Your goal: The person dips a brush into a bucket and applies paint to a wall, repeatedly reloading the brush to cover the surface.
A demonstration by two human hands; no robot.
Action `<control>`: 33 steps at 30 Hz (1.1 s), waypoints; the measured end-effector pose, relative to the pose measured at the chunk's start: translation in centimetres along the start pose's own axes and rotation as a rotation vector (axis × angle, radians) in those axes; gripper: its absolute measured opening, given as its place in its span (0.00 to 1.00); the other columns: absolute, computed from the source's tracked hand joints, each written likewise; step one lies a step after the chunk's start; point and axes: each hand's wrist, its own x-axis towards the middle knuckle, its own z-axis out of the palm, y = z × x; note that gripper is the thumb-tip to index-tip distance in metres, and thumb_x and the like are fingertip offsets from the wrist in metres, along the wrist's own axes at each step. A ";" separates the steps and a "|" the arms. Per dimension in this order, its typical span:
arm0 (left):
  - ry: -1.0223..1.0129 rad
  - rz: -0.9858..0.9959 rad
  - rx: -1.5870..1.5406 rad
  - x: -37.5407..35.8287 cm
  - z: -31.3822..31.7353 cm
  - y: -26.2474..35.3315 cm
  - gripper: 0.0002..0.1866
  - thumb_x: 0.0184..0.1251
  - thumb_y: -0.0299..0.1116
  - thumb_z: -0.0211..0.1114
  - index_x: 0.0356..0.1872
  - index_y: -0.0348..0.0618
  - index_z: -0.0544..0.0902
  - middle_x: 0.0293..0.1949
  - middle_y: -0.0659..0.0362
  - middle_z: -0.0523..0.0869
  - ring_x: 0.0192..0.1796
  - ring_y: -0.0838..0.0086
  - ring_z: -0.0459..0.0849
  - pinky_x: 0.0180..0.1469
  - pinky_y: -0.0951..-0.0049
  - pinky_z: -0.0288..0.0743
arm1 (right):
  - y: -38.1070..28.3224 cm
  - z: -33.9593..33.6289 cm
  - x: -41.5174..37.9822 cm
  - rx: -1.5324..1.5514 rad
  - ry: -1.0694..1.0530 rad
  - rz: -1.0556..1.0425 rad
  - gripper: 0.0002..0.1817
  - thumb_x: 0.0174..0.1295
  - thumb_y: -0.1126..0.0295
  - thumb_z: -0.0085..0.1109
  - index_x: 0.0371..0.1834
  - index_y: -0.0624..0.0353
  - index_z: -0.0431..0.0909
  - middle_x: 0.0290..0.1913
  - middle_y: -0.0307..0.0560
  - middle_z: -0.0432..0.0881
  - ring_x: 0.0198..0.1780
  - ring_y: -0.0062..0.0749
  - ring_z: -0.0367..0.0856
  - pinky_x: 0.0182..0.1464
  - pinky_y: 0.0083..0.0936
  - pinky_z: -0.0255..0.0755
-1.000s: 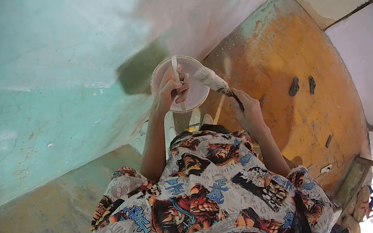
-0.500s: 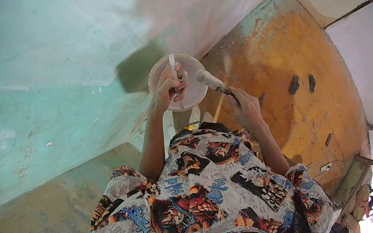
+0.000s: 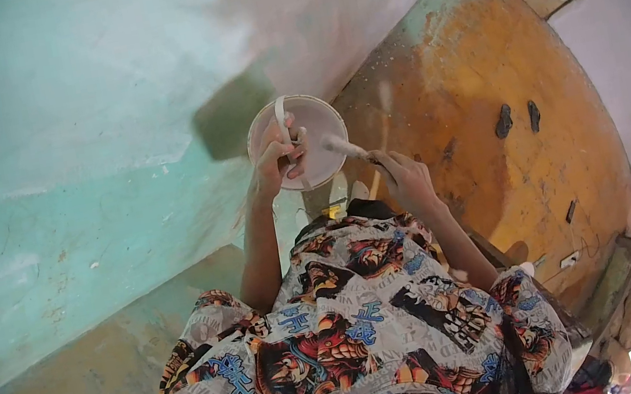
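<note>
A round white bucket [image 3: 318, 116] hangs in front of my body, its open top facing up. My left hand [image 3: 277, 161] is closed around the bucket's strap-like handle [image 3: 281, 112], which crosses over the opening. In my right hand [image 3: 409, 180] is a brush [image 3: 344, 146], its dark grip partly hidden by my fingers. The brush's whitish, paint-coated head overlaps the right part of the bucket opening.
A turquoise and pale pink wall [image 3: 93, 135] rises at the left and ahead. Dark slippers [image 3: 503, 122] lie on the worn orange floor [image 3: 484, 193]. A small dark object [image 3: 571, 212] and a white socket-like piece [image 3: 570, 260] lie farther right. My feet show below the bucket.
The brush and my right hand have moved left and slightly down, bringing the brush head over the bucket opening. The bucket has shifted slightly left, and the view has turned a little.
</note>
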 end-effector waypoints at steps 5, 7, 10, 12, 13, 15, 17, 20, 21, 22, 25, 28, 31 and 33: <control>0.066 -0.058 0.063 0.1 0.4 -0.3 0.17 0.48 0.34 0.50 0.41 0.48 0.61 0.23 0.63 0.62 0.20 0.81 0.59 0.17 0.82 0.53 | 1.2 1.2 -0.7 -0.030 0.005 0.039 0.12 0.61 0.66 0.55 0.44 0.59 0.77 0.33 0.45 0.78 0.39 0.39 0.78 0.37 0.34 0.73; 0.085 -0.062 0.057 -0.7 -0.7 -0.4 0.17 0.48 0.35 0.50 0.41 0.48 0.61 0.22 0.63 0.62 0.19 0.81 0.58 0.17 0.82 0.52 | 1.0 2.1 -1.3 -0.005 0.009 0.084 0.11 0.60 0.66 0.55 0.42 0.60 0.78 0.34 0.45 0.78 0.39 0.40 0.78 0.38 0.34 0.72; 0.121 -0.094 0.070 -0.6 -0.4 -0.4 0.16 0.49 0.36 0.50 0.41 0.48 0.61 0.22 0.64 0.61 0.17 0.81 0.58 0.18 0.81 0.52 | 2.4 2.6 -1.4 0.059 0.033 0.091 0.11 0.60 0.66 0.56 0.40 0.61 0.78 0.34 0.47 0.78 0.39 0.42 0.77 0.39 0.34 0.72; 0.160 -0.107 0.063 -0.7 0.1 -0.5 0.16 0.50 0.38 0.52 0.40 0.48 0.62 0.21 0.65 0.61 0.16 0.82 0.57 0.17 0.82 0.51 | 3.0 2.6 -1.7 0.137 0.048 0.106 0.11 0.60 0.67 0.56 0.40 0.62 0.78 0.35 0.49 0.78 0.39 0.44 0.77 0.39 0.34 0.72; 0.184 -0.099 0.053 -0.5 0.5 -0.7 0.16 0.50 0.39 0.54 0.39 0.48 0.63 0.21 0.66 0.60 0.16 0.83 0.57 0.16 0.82 0.50 | 3.2 2.5 -1.7 0.190 0.057 0.123 0.11 0.60 0.68 0.56 0.40 0.63 0.78 0.35 0.50 0.78 0.39 0.45 0.77 0.39 0.34 0.72; 0.196 -0.093 0.054 -0.4 1.0 -0.9 0.17 0.51 0.41 0.56 0.39 0.47 0.64 0.20 0.67 0.60 0.15 0.84 0.57 0.15 0.82 0.49 | 3.5 1.9 -1.5 0.303 0.073 0.155 0.10 0.60 0.69 0.56 0.41 0.63 0.77 0.36 0.51 0.78 0.39 0.47 0.78 0.39 0.34 0.72; 0.163 -0.094 0.075 0.0 1.1 -1.2 0.17 0.52 0.41 0.56 0.39 0.47 0.65 0.20 0.66 0.61 0.15 0.83 0.57 0.15 0.81 0.49 | 4.0 1.0 -1.2 0.417 0.091 0.183 0.10 0.60 0.71 0.56 0.42 0.63 0.77 0.37 0.53 0.78 0.38 0.48 0.78 0.40 0.34 0.72; 0.112 -0.108 0.120 0.4 1.2 -2.3 0.16 0.53 0.41 0.55 0.40 0.47 0.66 0.20 0.65 0.64 0.15 0.83 0.58 0.15 0.81 0.50 | 5.6 0.1 -1.8 0.508 0.076 0.242 0.11 0.59 0.72 0.56 0.44 0.63 0.76 0.39 0.54 0.79 0.38 0.48 0.80 0.41 0.34 0.73; 0.085 -0.150 0.070 0.6 2.4 -1.8 0.15 0.51 0.36 0.54 0.41 0.46 0.67 0.19 0.65 0.65 0.17 0.83 0.61 0.16 0.80 0.53 | 6.5 -0.2 -2.0 0.505 0.095 0.218 0.11 0.59 0.72 0.56 0.44 0.63 0.76 0.39 0.54 0.80 0.38 0.47 0.81 0.41 0.34 0.73; 0.070 -0.152 0.104 0.4 3.1 -2.3 0.16 0.51 0.35 0.54 0.42 0.45 0.67 0.20 0.65 0.66 0.18 0.83 0.62 0.17 0.80 0.54 | 7.2 -0.3 -2.8 0.509 0.113 0.202 0.11 0.59 0.72 0.57 0.44 0.63 0.76 0.39 0.54 0.80 0.39 0.46 0.81 0.41 0.33 0.74; 0.086 -0.249 0.178 1.3 3.9 -5.4 0.18 0.50 0.32 0.54 0.45 0.44 0.66 0.23 0.64 0.67 0.20 0.84 0.64 0.19 0.81 0.55 | 7.9 -1.0 -4.3 0.446 0.140 0.305 0.12 0.59 0.71 0.58 0.44 0.63 0.76 0.39 0.54 0.82 0.40 0.44 0.82 0.42 0.32 0.74; -0.074 -0.433 0.216 1.6 3.8 -6.5 0.20 0.52 0.32 0.53 0.47 0.44 0.63 0.26 0.64 0.68 0.20 0.83 0.62 0.21 0.81 0.55 | 6.8 -0.4 -4.4 0.547 0.202 0.452 0.12 0.59 0.68 0.58 0.44 0.62 0.76 0.38 0.54 0.82 0.39 0.43 0.83 0.42 0.32 0.74; -0.072 -0.469 -0.019 2.5 4.3 -6.1 0.16 0.53 0.29 0.51 0.44 0.43 0.64 0.29 0.63 0.66 0.23 0.83 0.61 0.24 0.81 0.56 | 6.5 -0.9 -2.2 0.546 0.222 0.564 0.12 0.60 0.67 0.58 0.44 0.62 0.76 0.37 0.53 0.83 0.37 0.42 0.83 0.42 0.30 0.74; -0.066 -0.500 -0.008 3.5 4.3 -5.3 0.16 0.55 0.29 0.51 0.45 0.43 0.64 0.29 0.62 0.66 0.23 0.83 0.61 0.24 0.81 0.56 | 7.0 -0.7 0.2 0.584 0.249 0.608 0.12 0.62 0.67 0.57 0.44 0.63 0.76 0.36 0.51 0.84 0.36 0.35 0.82 0.42 0.27 0.73</control>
